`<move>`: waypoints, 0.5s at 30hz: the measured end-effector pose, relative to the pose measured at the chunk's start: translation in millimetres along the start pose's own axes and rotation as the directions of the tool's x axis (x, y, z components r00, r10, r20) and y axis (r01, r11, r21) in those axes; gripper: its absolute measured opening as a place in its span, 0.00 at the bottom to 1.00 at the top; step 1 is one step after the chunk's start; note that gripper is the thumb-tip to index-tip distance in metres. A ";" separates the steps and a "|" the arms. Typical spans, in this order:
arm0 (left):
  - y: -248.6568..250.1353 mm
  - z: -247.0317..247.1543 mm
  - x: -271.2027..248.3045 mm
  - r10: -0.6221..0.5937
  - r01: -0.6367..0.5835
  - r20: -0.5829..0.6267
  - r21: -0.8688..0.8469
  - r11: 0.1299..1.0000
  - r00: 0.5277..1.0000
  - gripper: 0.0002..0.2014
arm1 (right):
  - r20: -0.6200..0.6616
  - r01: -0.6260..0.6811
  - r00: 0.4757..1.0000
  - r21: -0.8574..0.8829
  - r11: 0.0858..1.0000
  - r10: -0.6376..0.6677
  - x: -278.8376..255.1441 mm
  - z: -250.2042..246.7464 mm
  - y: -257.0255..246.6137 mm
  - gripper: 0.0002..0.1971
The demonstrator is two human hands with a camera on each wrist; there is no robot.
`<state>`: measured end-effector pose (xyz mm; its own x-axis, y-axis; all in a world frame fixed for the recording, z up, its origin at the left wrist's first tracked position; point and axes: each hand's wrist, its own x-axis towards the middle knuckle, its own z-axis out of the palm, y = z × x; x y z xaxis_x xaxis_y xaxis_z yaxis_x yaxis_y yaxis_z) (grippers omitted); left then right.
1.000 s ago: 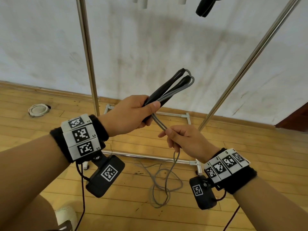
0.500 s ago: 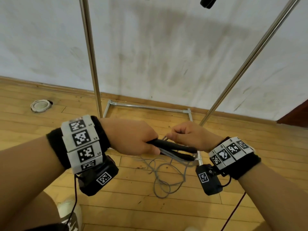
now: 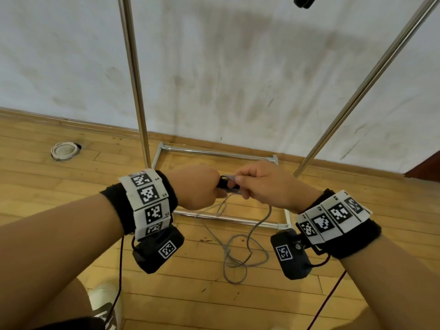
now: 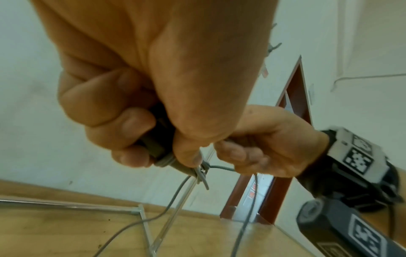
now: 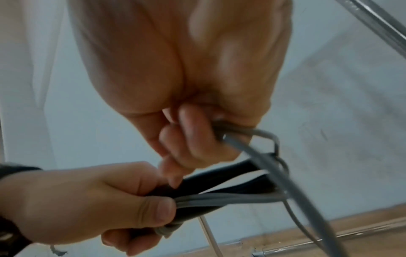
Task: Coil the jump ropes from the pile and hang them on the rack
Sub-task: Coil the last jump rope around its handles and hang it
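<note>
A: What is held by the left hand [image 3: 197, 186]?

B: The two black handles [image 5: 222, 182] of the jump rope [image 3: 240, 248] are gripped in a closed fist, fingers and thumb curled fully round them, with grey cord [image 5: 219, 198] strands pressed along the handles under the thumb. The handles are seen pointing toward 3 o'clock in the head view, only a short black stretch showing between the two hands

A: And the right hand [image 3: 264, 186]?

B: Its fingers are curled tight, and a bend of the grey cord is pinched inside them, just at 3 o'clock of the left fist. The two hands are nearly touching

A: Where is the rest of the rope found?

B: From the hands the cord is dropped toward 6 o'clock and is laid in loose loops on the wooden floor [image 3: 47, 191], across the front bar of the rack [image 3: 133, 75] base. Part of the loops is seen inside the base frame, part outside it toward the person

A: What else is noted?

B: The rack's two metal uprights are seen at 12 and 2 o'clock of the hands, against a white wall [image 3: 238, 67]. A dark object [image 3: 304, 0] is cut off by the top edge near 1 o'clock; what it is cannot be told. A round white disc [image 3: 64, 150] is seen on the floor at 9 o'clock, well apart
</note>
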<state>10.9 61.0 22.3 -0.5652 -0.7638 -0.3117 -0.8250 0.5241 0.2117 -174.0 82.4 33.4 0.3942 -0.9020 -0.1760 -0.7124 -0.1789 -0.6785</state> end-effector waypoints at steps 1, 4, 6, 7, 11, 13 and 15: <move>-4.3 -3.3 1.0 -0.005 0.004 -0.034 -0.021 1.000 0.999 0.18 | 0.029 -0.020 0.999 0.071 0.997 0.018 -2.1 -2.4 -0.2 0.14; -14.9 -9.7 2.7 -0.009 -0.002 -0.117 -0.093 0.996 0.993 0.17 | 0.046 -0.023 0.999 0.220 0.975 0.014 -5.0 -3.1 -0.5 0.12; -18.2 -10.2 3.1 -0.009 -0.011 -0.145 -0.139 0.990 0.989 0.18 | 0.004 0.011 1.000 0.227 0.974 -0.012 -3.7 -2.3 0.1 0.11; -19.0 -9.7 3.4 -0.009 -0.016 -0.152 -0.162 0.987 0.988 0.18 | -0.019 0.030 0.999 0.230 0.973 -0.027 -2.8 -1.1 0.4 0.11; -19.1 -11.6 3.4 -0.008 -0.040 -0.204 -0.230 0.972 0.979 0.14 | -0.119 0.065 0.993 0.422 0.904 -0.015 -0.2 11.4 3.1 0.07; -19.4 -15.7 2.3 -0.006 -0.058 -0.229 -0.271 0.961 0.974 0.10 | -0.143 0.072 0.990 0.531 0.845 0.006 1.8 19.7 5.0 0.08; -18.9 -19.5 -0.9 0.009 -0.086 -0.240 -0.312 0.946 0.971 0.08 | -0.096 0.068 0.995 0.606 0.793 -0.012 1.5 25.9 7.7 0.10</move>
<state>27.0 44.4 36.6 -0.5564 -0.8272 -0.0784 -0.7325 0.4438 0.5162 -163.9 89.8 9.5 0.3448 -0.9335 -0.0983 -0.1861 0.0347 -0.9819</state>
